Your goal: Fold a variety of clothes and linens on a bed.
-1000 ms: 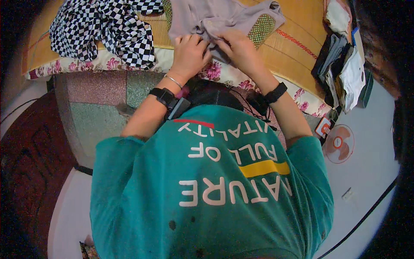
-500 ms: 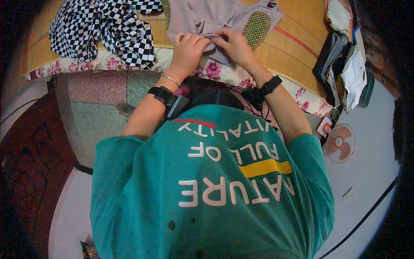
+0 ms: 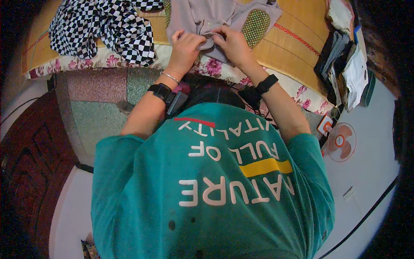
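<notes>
A greyish-pink garment with a buttoned front (image 3: 202,12), probably a shirt, lies spread at the near edge of the mat-covered bed. Its near edge is pinched by both hands, a short gap apart. My left hand (image 3: 186,48) has thumb and fingers closed on the cloth near the front opening. My right hand (image 3: 233,43) grips the fabric just to the right, thumb and forefinger together. A small button shows on the strip above the hands. The fingertips partly hide the folded cloth between them.
A black-and-white checked garment (image 3: 103,32) lies crumpled at left on the woven mat (image 3: 297,39). A green dotted oval piece (image 3: 255,29) sits beside the shirt. Folded clothes (image 3: 340,56) are stacked at the right edge. Below stand a small fan (image 3: 342,141) and tiled floor (image 3: 97,97).
Both hands keep hold of the shirt's edge. The left fingers have shifted slightly and the cloth between the hands has opened a little, showing more of the front strip and a button.
</notes>
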### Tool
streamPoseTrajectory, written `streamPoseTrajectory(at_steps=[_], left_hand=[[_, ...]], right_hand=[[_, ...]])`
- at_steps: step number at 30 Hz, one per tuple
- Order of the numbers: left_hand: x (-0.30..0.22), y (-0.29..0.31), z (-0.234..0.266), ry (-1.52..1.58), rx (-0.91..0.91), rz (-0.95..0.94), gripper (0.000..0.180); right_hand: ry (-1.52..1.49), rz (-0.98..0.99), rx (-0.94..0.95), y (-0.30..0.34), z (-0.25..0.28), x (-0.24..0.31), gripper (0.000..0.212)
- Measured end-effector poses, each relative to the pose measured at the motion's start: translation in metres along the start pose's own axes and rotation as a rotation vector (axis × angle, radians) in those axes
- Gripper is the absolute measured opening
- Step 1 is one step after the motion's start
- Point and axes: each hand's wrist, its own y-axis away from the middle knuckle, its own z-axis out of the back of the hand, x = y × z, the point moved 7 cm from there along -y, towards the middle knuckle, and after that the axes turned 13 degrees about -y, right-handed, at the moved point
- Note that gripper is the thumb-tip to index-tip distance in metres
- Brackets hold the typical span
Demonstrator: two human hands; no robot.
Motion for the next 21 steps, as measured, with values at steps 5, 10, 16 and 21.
streamPoseTrajectory(at_steps=[5, 10, 16, 21], left_hand=[[0.002, 0.001, 0.000, 0.067, -0.024, -0.004, 0.029], [0.002, -0.001, 0.004, 0.101, -0.022, 0.011, 0.031], [0.004, -0.004, 0.004, 0.135, -0.036, 0.045, 0.032], [0.004, -0.004, 0.000, 0.133, -0.023, 0.046, 0.032]], right_hand=[[0.119, 0.074, 0.018, 0.001, -0.003, 0.004, 0.024], [-0.017, -0.009, 0.126, -0.004, -0.004, -0.006, 0.026], [-0.067, -0.028, 0.194, -0.007, -0.005, -0.013, 0.027], [-0.056, -0.124, 0.267, -0.007, -0.007, -0.017, 0.028]])
